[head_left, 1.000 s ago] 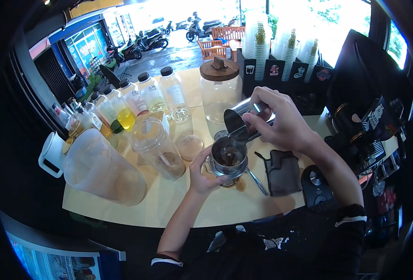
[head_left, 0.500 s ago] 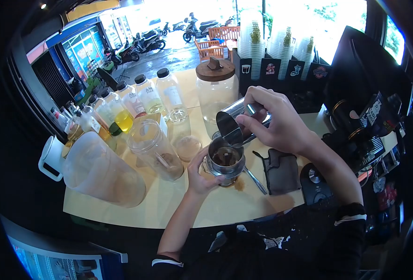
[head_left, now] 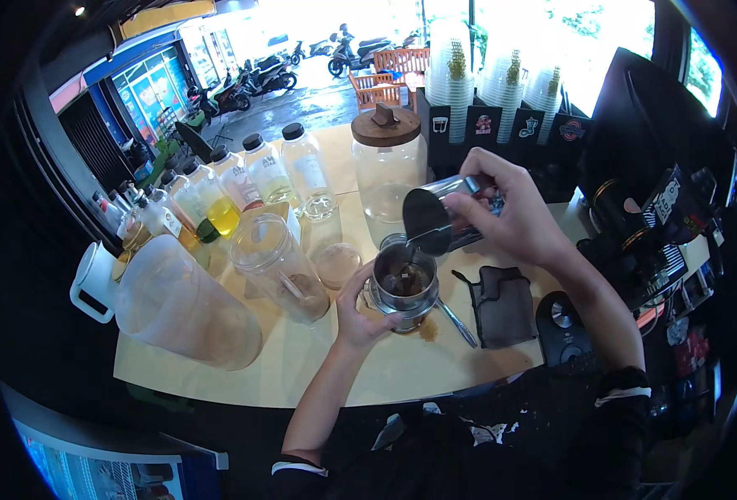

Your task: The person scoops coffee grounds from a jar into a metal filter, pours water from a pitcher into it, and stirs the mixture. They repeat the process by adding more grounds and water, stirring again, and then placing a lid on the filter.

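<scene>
My right hand [head_left: 506, 208] grips the handle of a steel pitcher [head_left: 428, 223], which is tilted with its spout low. A thin stream of liquid runs from it into a round metal filter cup [head_left: 405, 279] with dark contents. The cup sits on a glass on the counter. My left hand [head_left: 363, 312] is wrapped round the side of that cup and glass, its thumb at the front. Just right of the glass lies a spoon [head_left: 457, 322], beside a small brown stain on the counter.
A dark mesh pouch [head_left: 504, 308] and a black scale [head_left: 563, 325] lie at the right. Left stand a clear jar [head_left: 281, 271], a large plastic pitcher [head_left: 185, 304] and several bottles [head_left: 306, 171]. Behind is a wooden-lidded jar [head_left: 389, 171]; a glass lid [head_left: 338, 265] lies near my left hand.
My right hand and the steel pitcher have moved slightly right and the pitcher's mouth has turned. A stream of liquid is now visible. My left hand has stayed in place.
</scene>
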{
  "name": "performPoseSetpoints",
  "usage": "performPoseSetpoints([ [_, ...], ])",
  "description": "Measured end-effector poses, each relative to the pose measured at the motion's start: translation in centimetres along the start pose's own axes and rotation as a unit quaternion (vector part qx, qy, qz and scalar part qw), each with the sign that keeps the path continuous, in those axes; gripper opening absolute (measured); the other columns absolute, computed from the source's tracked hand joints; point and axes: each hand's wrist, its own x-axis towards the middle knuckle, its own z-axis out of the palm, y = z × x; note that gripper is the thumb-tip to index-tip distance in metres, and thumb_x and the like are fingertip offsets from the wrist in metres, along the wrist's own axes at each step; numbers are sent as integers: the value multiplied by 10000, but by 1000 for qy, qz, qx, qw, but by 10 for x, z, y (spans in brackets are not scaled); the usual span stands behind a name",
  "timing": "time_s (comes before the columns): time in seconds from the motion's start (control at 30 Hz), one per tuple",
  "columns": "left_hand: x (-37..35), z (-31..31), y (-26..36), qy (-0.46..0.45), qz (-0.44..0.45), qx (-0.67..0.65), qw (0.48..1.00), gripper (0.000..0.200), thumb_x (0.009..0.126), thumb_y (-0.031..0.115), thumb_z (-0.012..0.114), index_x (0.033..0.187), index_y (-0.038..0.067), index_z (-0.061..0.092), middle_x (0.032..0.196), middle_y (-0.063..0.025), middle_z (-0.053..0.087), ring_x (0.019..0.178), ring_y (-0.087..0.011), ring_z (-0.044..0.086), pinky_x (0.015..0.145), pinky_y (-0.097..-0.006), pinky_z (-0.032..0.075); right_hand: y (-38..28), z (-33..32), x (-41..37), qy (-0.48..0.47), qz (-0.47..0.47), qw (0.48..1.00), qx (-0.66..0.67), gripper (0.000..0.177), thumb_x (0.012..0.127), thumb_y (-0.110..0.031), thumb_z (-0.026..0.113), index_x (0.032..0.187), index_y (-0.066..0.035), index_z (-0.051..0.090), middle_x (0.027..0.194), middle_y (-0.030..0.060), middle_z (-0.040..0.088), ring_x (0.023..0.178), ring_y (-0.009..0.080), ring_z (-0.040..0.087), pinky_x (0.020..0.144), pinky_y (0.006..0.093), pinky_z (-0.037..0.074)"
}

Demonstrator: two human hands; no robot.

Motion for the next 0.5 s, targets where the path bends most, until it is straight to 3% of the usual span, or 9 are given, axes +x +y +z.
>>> performPoseSetpoints([
  [0.03, 0, 0, 0, 0, 0, 1, 1000, 831, 612, 500, 815, 1210, -25, 578, 1211, -174, 609, 1171, -285, 560, 1031, -419, 395, 14, -1, -1, 0, 0, 1000, 1, 188, 892, -61, 627, 863, -11, 447, 715, 12, 522, 581, 36, 503, 568, 230, 507],
  [0.1, -1, 0, 0, 4, 4, -7, 1000, 820, 610, 475, 824, 1213, -21, 573, 1221, -177, 601, 1175, -293, 556, 1031, -421, 396, 41, -3, -3, 65, 47, 986, 148, 187, 899, -63, 622, 858, -27, 443, 731, -19, 540, 635, 9, 494, 591, 227, 519],
  [0.3, -4, -2, -8, 0, 3, 8, 1000, 820, 603, 432, 838, 1225, -22, 558, 1229, -185, 592, 1179, -300, 552, 1030, -417, 399, 144, 9, -27, 161, 128, 954, 220, 145, 918, -110, 599, 833, -80, 485, 711, -24, 534, 645, 33, 505, 562, 215, 444],
  [0.37, -6, -3, -10, 1, 0, 9, 1000, 819, 604, 432, 836, 1225, -24, 557, 1227, -186, 592, 1178, -300, 553, 1029, -416, 401, 183, 20, -36, 173, 192, 910, 324, 122, 927, -124, 581, 843, -90, 499, 712, -13, 545, 622, 55, 518, 557, 222, 445],
  [0.5, -6, -3, -11, 2, -9, 13, 1000, 816, 610, 436, 827, 1224, -27, 557, 1222, -187, 593, 1172, -295, 556, 1022, -412, 407, 197, 43, -46, 215, 251, 895, 298, 119, 931, -119, 569, 836, -94, 502, 704, -12, 528, 611, 68, 503, 563, 230, 442],
])
